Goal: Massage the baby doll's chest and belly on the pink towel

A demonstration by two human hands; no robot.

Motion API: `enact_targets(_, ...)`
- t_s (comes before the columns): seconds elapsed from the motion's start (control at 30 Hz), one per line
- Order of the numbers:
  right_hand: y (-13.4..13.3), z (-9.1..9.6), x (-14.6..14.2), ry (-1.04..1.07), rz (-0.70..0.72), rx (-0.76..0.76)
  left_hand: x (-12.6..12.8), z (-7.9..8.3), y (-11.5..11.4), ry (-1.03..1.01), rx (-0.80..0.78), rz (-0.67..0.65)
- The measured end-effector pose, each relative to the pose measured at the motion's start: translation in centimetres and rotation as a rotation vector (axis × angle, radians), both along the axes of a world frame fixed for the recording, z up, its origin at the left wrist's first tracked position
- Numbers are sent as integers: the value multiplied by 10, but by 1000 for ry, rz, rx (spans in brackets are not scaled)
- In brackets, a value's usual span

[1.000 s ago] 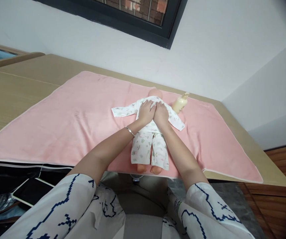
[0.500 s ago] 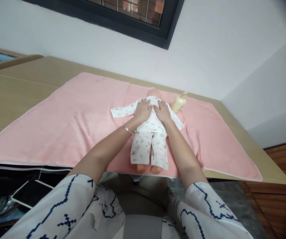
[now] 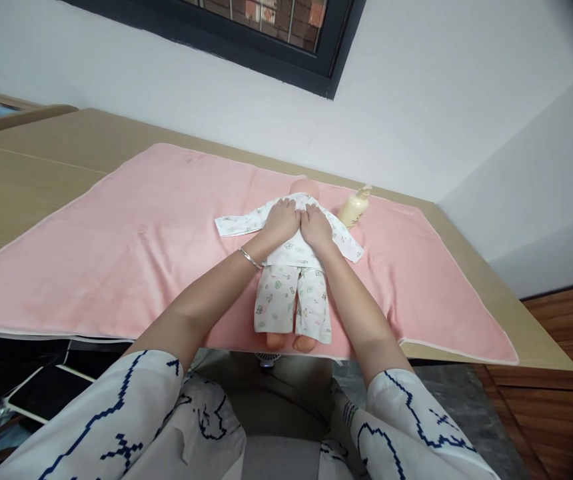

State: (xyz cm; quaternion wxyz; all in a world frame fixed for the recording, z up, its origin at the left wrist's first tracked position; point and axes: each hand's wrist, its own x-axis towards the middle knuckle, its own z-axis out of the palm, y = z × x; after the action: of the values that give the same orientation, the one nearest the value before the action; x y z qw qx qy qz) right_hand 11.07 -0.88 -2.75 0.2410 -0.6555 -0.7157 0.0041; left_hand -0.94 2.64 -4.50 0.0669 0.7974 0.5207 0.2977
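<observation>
A baby doll (image 3: 294, 257) in a white, small-print top and trousers lies face down, its bald head (image 3: 305, 187) away from me and its feet towards me. On the left of its upper back rests my left hand (image 3: 282, 220), palm down, with the fingers somewhat bent. Beside it, my right hand (image 3: 315, 227) lies on the right of the back, its fingers bent too. Both thumbs come close together over the middle of the back. The palms and the cloth beneath them are hidden. A pale yellow pump bottle (image 3: 352, 211) stands by the doll's right-hand sleeve.
Under the doll a pink blanket (image 3: 116, 233) covers much of the wooden table (image 3: 31, 173), reaching its front edge. Behind are a white wall and a dark-framed window (image 3: 286, 63). Wooden drawers (image 3: 561, 393) stand at lower right, and a dark bag-like object (image 3: 51, 390) at lower left.
Both hands have drawn closer together on the doll's back, and their fingers look more bent than before. The whole view has shifted slightly; the doll and bottle keep their places.
</observation>
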Motion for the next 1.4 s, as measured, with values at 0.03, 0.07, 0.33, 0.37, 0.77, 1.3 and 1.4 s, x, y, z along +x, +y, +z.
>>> enact_targets(0.03, 5, -2, 6, 25, 18, 13, 4, 1, -8, 18, 7, 15)
enact_targets(0.07, 9, -3, 12, 49, 36, 23, 8, 2, -15, 33, 7, 14)
enact_targets(0.33, -14, 7, -16, -56, -68, 25, -4, 7, -3, -5, -61, -61)
enact_targets(0.37, -21, 10, -24, -92, -70, 30, -5, 7, 2, -25, -68, -73)
enact_targets(0.77, 11, -2, 10, 44, 31, 62, 18, 3, -34, -43, -16, 78)
enact_targets(1.3, -9, 15, -9, -118, -93, -102, -2, -1, 5, -33, -63, -78)
enact_targets(1.4, 6, 7, 10, -92, 28, -74, 5, 6, -11, 44, 12, -84)
